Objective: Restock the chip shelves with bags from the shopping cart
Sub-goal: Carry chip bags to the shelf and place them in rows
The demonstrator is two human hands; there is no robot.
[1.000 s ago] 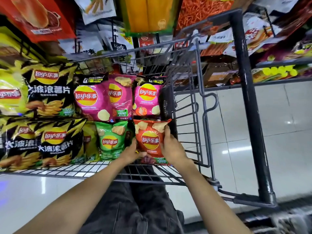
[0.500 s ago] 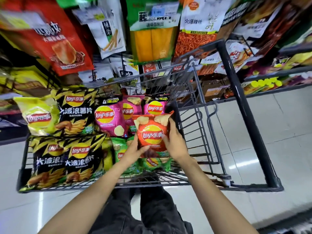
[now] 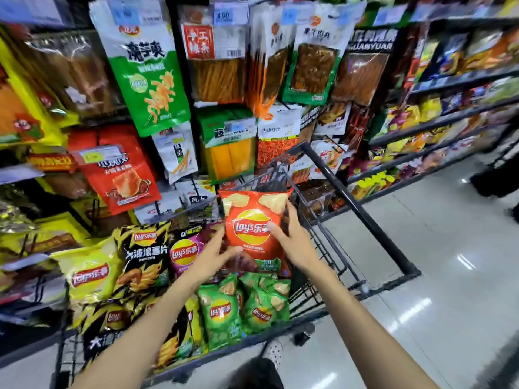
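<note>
**Orange Lay's bag lifted clear of the cart, risks ahead**

The snack shelves (image 3: pixel 438 119) run along the right of the aisle, and hanging packets crowd the rack straight ahead. A careless swing toward either could knock a hanging green packet (image 3: pixel 148 77) off its hook, since the display sits just behind the cart.

The shopping cart (image 3: pixel 362 211) stands between the person and the rack, still loaded with black, yellow, pink and green Lay's bags. Its wire rim lies near the raised bag's lower edge, so a low carry could snag the foil.

The orange Lay's bag (image 3: pixel 252 228) is held upright above the cart, over the green Lay's bags (image 3: pixel 244 307). It is air-filled and slippery (likely to squirm under a loose hold), and squeezing harder would probably crush the chips.

The right hand (image 3: pixel 295 242) grasps the bag's right edge, thumb across the front. The left hand (image 3: pixel 210 256) touches the lower left corner with fingers loosely bent; whether it truly grips cannot be told. If it does not, the bag hangs on one hand and may twist free.
</note>
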